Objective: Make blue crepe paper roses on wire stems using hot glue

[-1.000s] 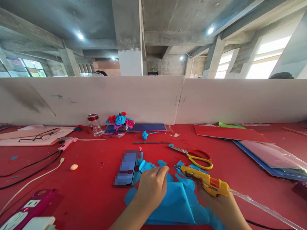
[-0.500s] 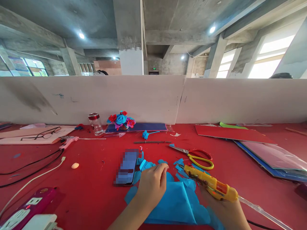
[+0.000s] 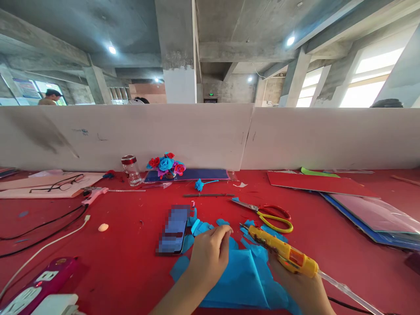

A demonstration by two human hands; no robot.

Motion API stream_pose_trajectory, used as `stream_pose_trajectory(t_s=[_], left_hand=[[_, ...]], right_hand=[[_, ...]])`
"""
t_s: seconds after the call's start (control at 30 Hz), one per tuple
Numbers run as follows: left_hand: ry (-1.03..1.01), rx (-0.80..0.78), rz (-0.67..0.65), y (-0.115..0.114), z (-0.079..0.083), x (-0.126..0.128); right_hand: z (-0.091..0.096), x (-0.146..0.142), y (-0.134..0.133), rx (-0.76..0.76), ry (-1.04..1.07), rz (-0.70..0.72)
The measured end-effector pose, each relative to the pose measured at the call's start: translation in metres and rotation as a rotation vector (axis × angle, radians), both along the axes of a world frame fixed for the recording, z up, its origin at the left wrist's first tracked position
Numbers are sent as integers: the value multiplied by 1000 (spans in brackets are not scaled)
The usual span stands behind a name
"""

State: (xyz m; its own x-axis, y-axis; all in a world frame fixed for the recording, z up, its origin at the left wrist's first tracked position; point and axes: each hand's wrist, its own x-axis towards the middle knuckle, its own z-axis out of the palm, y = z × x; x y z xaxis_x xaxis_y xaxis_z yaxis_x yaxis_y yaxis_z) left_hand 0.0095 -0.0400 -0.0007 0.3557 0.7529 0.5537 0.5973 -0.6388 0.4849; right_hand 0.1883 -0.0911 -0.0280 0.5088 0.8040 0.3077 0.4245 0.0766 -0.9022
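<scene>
My right hand is wrapped round a yellow hot glue gun, its tip pointing left and a clear glue stick trailing from its rear. My left hand is closed in a pinch just left of the glue gun's tip; what its fingertips hold is hidden behind the hand. Under both hands lies a folded sheet of blue crepe paper. Cut blue paper petals are scattered round it. Scissors with red and yellow handles lie beyond the glue gun.
A phone lies left of my left hand. Farther back are a blue paper flower, a thin rod, a flower bouquet and a glass jar. A power strip sits front left; coloured sheets lie right.
The glue gun in my right hand has shifted slightly left, towards my left hand. My left hand has barely moved. A person has come into view at the far left, beyond the partition.
</scene>
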Motion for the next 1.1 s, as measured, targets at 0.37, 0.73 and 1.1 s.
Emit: stream_pose_trajectory(t_s=[0.37, 0.73, 1.1], left_hand=[[-76, -66, 0, 0, 1, 2], [-109, -142, 9, 1, 0, 1], [-115, -123, -26, -1, 0, 1]], right_hand=[[0, -2, -2, 34, 19, 10], [-7, 1, -2, 38, -23, 56], [-2, 2, 1, 88, -32, 22]])
